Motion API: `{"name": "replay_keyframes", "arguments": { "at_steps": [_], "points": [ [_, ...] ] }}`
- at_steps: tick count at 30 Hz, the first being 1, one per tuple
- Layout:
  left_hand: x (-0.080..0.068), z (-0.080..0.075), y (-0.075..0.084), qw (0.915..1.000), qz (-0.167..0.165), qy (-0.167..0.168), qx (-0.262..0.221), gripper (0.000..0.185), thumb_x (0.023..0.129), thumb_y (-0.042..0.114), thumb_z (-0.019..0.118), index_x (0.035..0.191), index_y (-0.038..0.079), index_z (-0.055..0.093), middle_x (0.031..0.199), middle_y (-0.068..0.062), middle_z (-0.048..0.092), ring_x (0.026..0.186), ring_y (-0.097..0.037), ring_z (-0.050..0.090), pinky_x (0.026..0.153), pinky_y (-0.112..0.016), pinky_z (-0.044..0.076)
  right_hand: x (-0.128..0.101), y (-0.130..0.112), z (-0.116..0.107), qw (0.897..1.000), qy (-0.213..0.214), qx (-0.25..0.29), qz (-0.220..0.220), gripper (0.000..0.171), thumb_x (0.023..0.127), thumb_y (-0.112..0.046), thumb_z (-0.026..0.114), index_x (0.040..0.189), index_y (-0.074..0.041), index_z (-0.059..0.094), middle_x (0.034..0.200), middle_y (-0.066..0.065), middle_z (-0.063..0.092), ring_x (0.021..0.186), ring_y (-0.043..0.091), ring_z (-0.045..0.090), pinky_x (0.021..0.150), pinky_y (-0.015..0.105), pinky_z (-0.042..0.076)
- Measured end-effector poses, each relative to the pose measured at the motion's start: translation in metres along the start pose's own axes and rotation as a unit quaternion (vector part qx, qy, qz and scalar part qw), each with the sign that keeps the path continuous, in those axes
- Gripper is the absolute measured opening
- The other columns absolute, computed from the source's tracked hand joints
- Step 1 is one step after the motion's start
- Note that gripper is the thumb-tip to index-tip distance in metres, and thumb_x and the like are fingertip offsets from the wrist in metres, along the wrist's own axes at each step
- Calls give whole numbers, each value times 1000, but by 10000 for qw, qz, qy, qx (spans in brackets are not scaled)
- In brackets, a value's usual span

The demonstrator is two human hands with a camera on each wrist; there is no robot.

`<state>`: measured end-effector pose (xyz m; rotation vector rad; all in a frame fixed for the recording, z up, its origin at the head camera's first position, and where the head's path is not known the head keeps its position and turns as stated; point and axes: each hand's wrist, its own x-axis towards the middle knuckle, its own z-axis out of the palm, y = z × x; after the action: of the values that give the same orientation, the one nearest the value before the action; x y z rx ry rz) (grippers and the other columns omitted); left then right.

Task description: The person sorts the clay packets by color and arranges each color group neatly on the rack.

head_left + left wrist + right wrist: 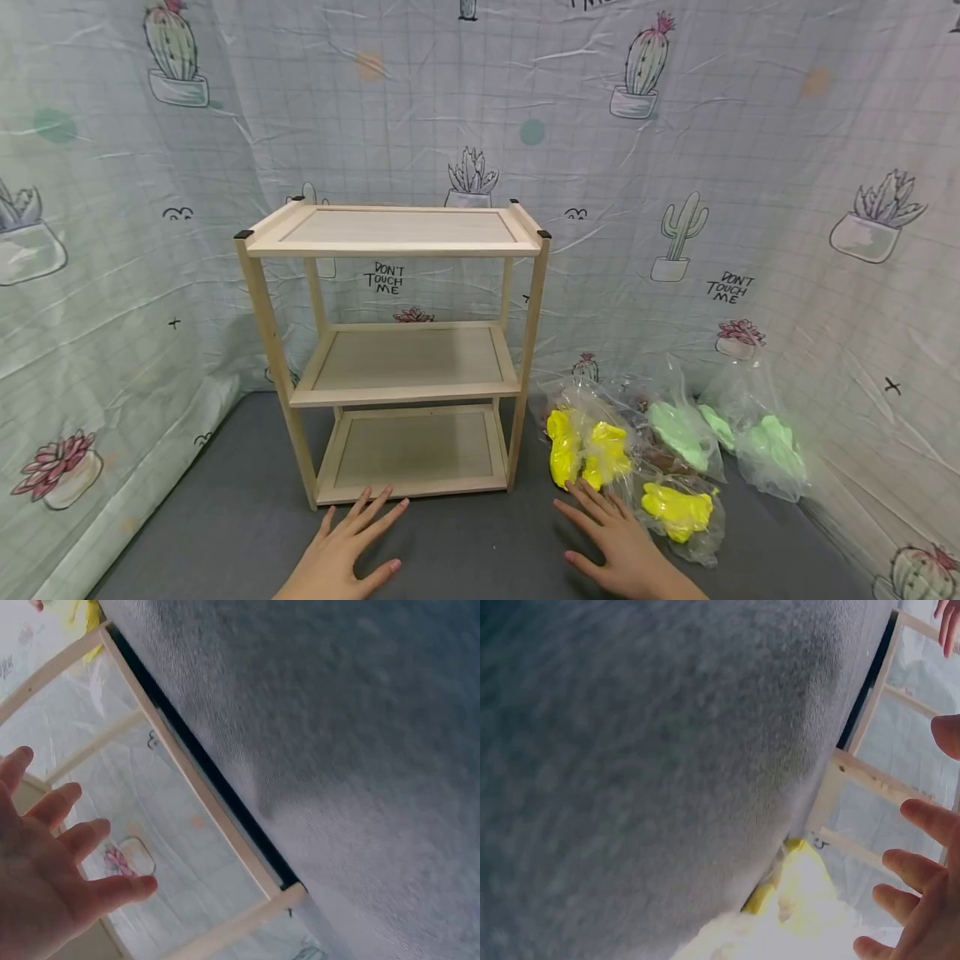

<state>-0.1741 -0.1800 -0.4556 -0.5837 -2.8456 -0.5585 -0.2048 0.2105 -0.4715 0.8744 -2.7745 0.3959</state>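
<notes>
A: Entry. Where are your hands sitting?

B: I am holding my left hand (pixel 347 546) flat with fingers spread over the grey mat (pixel 225 517), just in front of the rack (pixel 397 350). My right hand (pixel 615 542) is also spread and holding nothing, its fingertips (pixel 581 492) nearly touching the nearest yellow bag (pixel 585 450).

A: And the bags?

B: They are lying in a heap on the mat right of the rack: two more yellow ones (pixel 678 510) close to me, green ones (pixel 768 450) further back. All three shelves of the rack are standing bare.

A: Advice for the handling?

B: I am judging the plastic to be slippery and loose, so gripping the toy inside rather than the film seems wiser. The shelf openings are looking low; going in level should avoid knocking the light frame.

A: Surroundings?

B: A cactus-print cloth (pixel 750 167) is hanging round three sides. In the left wrist view my fingers (pixel 71 840) are showing against the rack's bottom rail (pixel 202 795).
</notes>
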Motion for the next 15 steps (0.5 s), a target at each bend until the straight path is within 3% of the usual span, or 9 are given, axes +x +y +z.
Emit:
{"name": "replay_keyframes", "arguments": {
  "at_steps": [5,9,15],
  "points": [
    [-3,-5,-6,9996,-137,126,-216,58,82,52,54,134,43,32,140,-2,39,128,-34,36,86,-69,27,-4,3,-4,9997,218,-93,4,58,83,-47,56,135,-35,34,142,7,35,129,33,33,94,59,28],
    [-5,-9,-9,9976,-72,545,-429,56,82,44,59,133,38,37,137,-2,44,125,-32,40,84,-66,32,-6,6,-6,9991,389,-178,66,59,81,-46,59,134,-36,36,141,4,38,128,32,35,94,58,29],
    [-9,-14,-16,9883,127,1309,-766,57,78,32,67,130,32,44,131,1,49,119,-24,47,84,-52,43,-11,13,-9,9973,691,-192,162,58,79,-41,64,132,-36,40,139,-1,42,135,13,26,94,55,30]
  ]
}}
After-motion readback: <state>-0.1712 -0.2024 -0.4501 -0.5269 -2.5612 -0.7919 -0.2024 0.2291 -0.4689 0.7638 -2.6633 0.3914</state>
